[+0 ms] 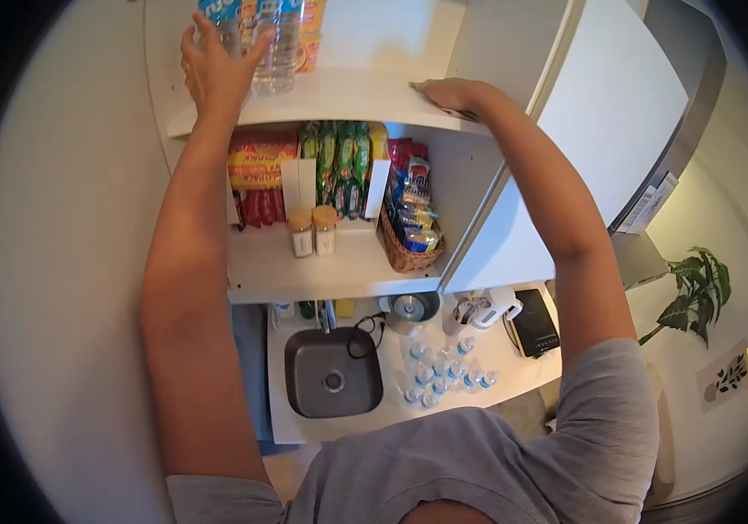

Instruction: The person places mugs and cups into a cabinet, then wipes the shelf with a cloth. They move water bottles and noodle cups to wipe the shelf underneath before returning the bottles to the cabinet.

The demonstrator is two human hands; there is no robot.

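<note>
My left hand (215,74) is raised to the upper shelf at the left, thumb and fingers spread around the lower part of a water bottle (229,37) with a blue label. Whether the fingers press on it is hard to see. Beside the thumb, a second clear water bottle (274,65) stands upright near the shelf's front edge. My right hand (454,94) presses down on the right part of the same shelf (352,92), over a folded cloth (422,86) whose edges show beneath it. Its fingertips are partly hidden.
Colourful packets (311,39) stand behind the bottles. The lower shelf holds snack packs (262,170), green packets (336,162), two lidded jars (325,231) and a wicker basket (411,255). Below are a sink (308,393), several bottles (435,371), a kettle (498,306) and a cooking plate (534,325).
</note>
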